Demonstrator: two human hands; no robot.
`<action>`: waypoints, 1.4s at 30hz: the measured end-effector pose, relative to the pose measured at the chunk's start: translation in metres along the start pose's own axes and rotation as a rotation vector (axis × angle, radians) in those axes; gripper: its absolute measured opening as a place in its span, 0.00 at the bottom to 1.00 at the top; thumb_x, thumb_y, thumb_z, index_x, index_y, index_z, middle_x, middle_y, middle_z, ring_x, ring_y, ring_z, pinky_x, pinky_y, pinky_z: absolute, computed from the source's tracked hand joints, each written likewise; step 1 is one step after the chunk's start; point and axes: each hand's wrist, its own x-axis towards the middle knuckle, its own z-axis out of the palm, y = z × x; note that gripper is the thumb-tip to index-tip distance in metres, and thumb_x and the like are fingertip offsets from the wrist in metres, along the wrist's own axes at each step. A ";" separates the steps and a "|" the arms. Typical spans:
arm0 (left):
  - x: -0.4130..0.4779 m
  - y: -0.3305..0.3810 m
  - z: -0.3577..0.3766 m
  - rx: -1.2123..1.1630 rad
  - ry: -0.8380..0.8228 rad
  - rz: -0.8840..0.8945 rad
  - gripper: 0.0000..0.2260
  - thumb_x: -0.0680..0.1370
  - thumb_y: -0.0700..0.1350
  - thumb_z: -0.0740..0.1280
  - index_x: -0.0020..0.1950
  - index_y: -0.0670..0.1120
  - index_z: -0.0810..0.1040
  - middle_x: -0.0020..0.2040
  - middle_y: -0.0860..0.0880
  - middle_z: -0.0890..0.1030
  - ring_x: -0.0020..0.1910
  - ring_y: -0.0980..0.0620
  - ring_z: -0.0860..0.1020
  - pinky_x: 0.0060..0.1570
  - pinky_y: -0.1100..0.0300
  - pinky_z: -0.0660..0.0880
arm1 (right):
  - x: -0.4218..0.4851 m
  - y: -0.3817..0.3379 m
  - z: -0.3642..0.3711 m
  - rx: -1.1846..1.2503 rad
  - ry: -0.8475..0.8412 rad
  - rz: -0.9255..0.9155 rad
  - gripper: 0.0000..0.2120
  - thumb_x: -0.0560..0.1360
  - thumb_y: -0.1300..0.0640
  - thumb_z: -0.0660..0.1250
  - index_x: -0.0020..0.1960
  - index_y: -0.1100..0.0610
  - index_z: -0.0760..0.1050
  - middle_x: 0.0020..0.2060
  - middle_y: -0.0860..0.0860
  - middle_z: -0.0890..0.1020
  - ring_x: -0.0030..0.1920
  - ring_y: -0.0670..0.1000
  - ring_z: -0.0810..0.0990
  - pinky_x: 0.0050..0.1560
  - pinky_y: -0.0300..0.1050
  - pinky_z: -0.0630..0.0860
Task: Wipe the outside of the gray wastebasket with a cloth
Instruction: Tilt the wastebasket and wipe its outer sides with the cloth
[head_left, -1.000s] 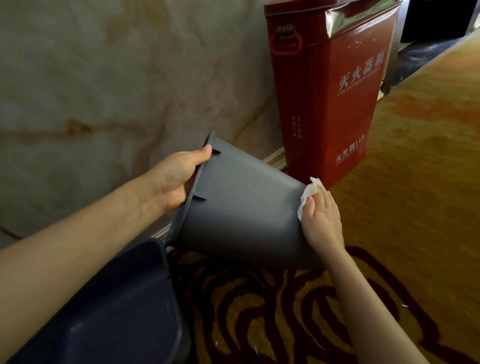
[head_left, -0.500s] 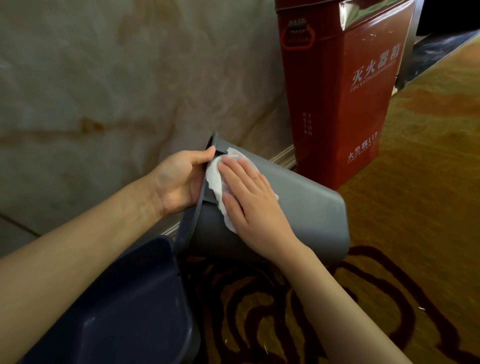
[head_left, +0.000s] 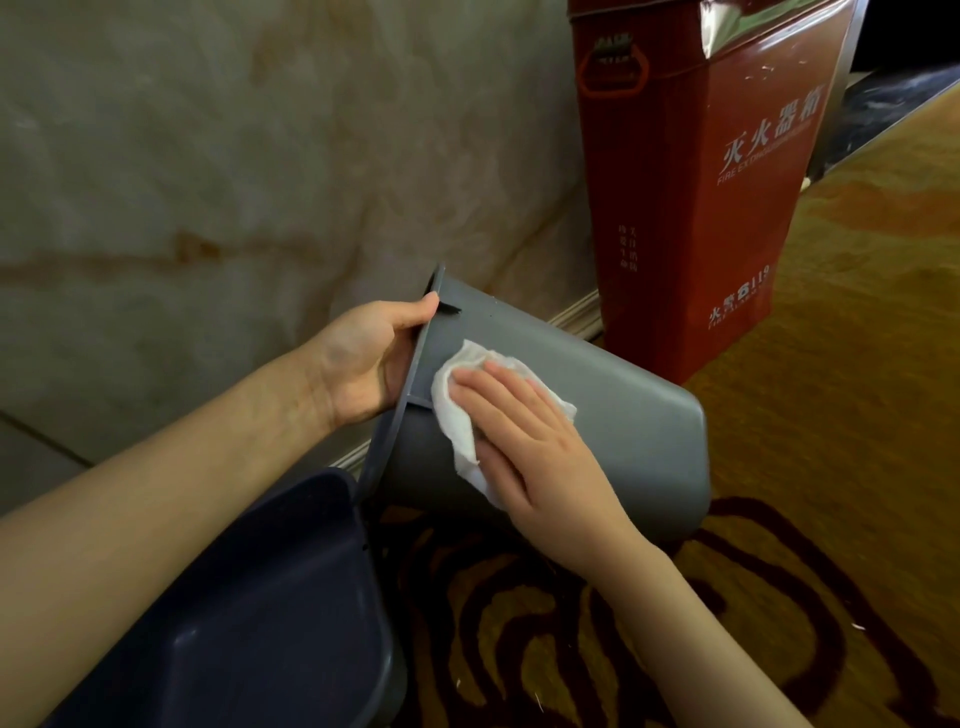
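floor: patterned gold-and-brown carpet (head_left: 857, 467) | on it: red fire extinguisher box (head_left: 727, 208) by the wall; dark blue bin (head_left: 270, 623) near-left

The wastebasket (head_left: 613, 415) lies tipped with its mouth turned away, so its inside is hidden, and most of the cloth (head_left: 467, 410) is covered by the right hand (head_left: 530, 447). The left hand (head_left: 369, 358) shows only thumb and palm, its fingers hidden behind the rim. The red box (head_left: 727, 182) is cut off at the top edge and its small print is unreadable, while the dark bin (head_left: 249, 623) runs off the bottom edge.
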 end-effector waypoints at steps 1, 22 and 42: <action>0.000 -0.001 0.000 0.005 0.010 0.002 0.15 0.79 0.49 0.56 0.53 0.43 0.79 0.45 0.47 0.86 0.44 0.51 0.84 0.42 0.56 0.81 | -0.003 0.003 0.000 -0.032 0.024 0.041 0.22 0.80 0.51 0.52 0.73 0.49 0.57 0.73 0.42 0.58 0.75 0.40 0.48 0.76 0.43 0.46; 0.000 0.002 0.007 0.035 -0.050 -0.034 0.18 0.79 0.52 0.54 0.52 0.42 0.79 0.46 0.45 0.84 0.45 0.50 0.83 0.49 0.57 0.79 | 0.018 -0.012 0.007 0.158 0.121 -0.031 0.16 0.78 0.57 0.59 0.65 0.52 0.71 0.67 0.45 0.73 0.72 0.46 0.60 0.71 0.56 0.58; 0.000 0.002 0.000 0.077 -0.041 -0.012 0.13 0.76 0.48 0.61 0.49 0.45 0.83 0.46 0.48 0.86 0.46 0.51 0.84 0.38 0.57 0.80 | -0.012 0.041 -0.005 -0.168 0.253 0.551 0.27 0.78 0.46 0.45 0.75 0.53 0.50 0.76 0.48 0.53 0.75 0.45 0.46 0.73 0.38 0.42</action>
